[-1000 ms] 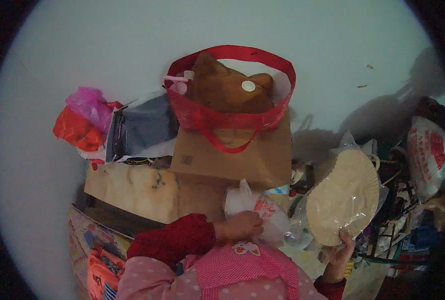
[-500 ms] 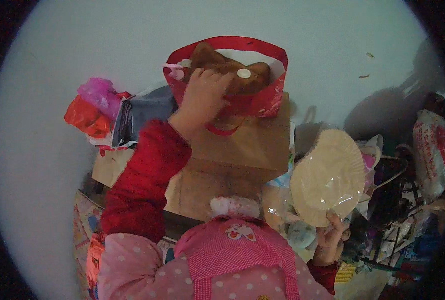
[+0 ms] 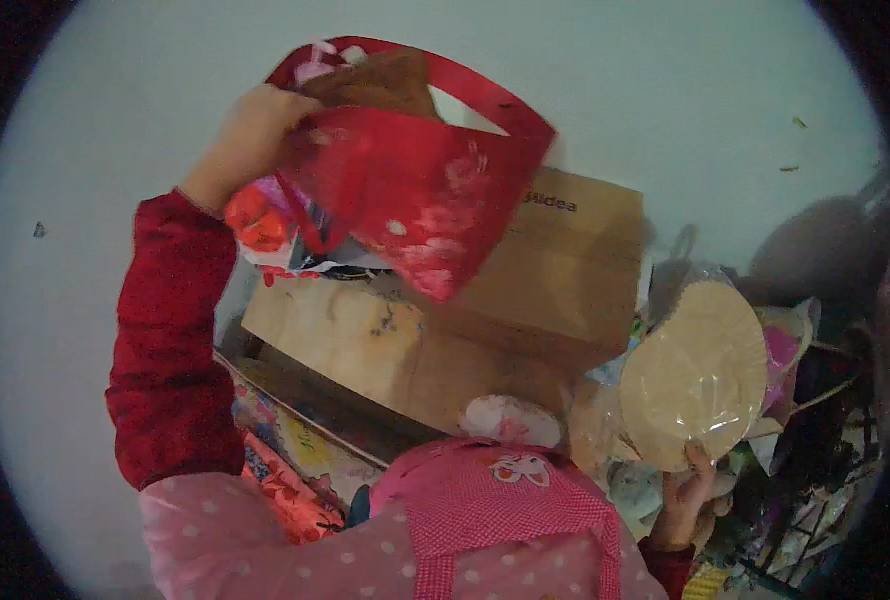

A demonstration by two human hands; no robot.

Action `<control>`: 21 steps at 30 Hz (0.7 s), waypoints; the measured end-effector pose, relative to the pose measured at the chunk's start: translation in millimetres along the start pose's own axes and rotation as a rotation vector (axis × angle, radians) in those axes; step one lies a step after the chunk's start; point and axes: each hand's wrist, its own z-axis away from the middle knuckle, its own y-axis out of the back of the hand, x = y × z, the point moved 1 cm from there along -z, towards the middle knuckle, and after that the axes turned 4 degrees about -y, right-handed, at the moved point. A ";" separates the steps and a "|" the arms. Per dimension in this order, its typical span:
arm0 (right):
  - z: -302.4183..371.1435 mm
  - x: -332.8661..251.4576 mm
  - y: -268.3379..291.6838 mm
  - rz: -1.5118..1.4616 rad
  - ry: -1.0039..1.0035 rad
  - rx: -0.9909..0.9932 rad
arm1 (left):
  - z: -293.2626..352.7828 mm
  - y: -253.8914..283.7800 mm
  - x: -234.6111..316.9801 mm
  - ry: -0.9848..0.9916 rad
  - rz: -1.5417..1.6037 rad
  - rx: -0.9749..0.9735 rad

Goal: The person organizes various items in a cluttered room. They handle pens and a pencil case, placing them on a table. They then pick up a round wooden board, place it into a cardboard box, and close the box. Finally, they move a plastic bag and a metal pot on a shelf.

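My left hand [image 3: 250, 140] is closed on the left side of a red paper gift bag [image 3: 415, 190], which is tilted and held up at the far left of centre. Inside the bag sit a brown fuzzy item [image 3: 380, 80] and a small pink thing [image 3: 315, 65]. Low on the right, my right hand [image 3: 693, 500] pinches the bottom edge of a clear plastic packet of round beige pleated paper liners [image 3: 695, 375]. My left fingertips are partly hidden at the bag's rim.
Behind the red bag stands a brown cardboard box [image 3: 585, 260] against the pale wall [image 3: 685, 90]. Orange and purple plastic bags [image 3: 260, 215] lie left of it. Dark racks with cluttered bags [image 3: 815, 450] fill the right. A pink polka-dot apron [image 3: 505, 540] covers my front.
My left hand has moved from the brown item to the bag's left side, and the bag has swung left and tilted. The right hand still holds the liner packet.
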 end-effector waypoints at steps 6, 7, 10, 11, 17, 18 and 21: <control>9.8 4.3 -25.3 0.174 0.093 0.023 | 72.1 18.5 -57.9 0.322 -0.163 -0.057; 9.6 8.5 -26.8 0.160 0.072 -0.001 | 78.9 12.4 -63.2 0.353 -0.235 -0.069; -4.1 14.6 -19.6 0.020 -0.103 -0.213 | 99.7 -48.9 -87.0 0.412 -0.287 -0.155; -0.3 14.8 -35.9 0.069 -0.082 -0.198 | 100.9 -71.3 -101.4 0.413 -0.277 -0.196; 22.2 21.8 -59.6 0.587 0.298 -0.188 | 95.9 -214.7 -64.4 0.444 -0.142 -0.029; 27.4 22.0 -58.4 0.417 0.134 -0.141 | 92.8 -225.5 -66.6 0.502 -0.135 -0.077; 34.9 19.3 -57.0 0.080 -0.041 -0.001 | 93.0 -229.6 -69.6 0.466 -0.077 0.043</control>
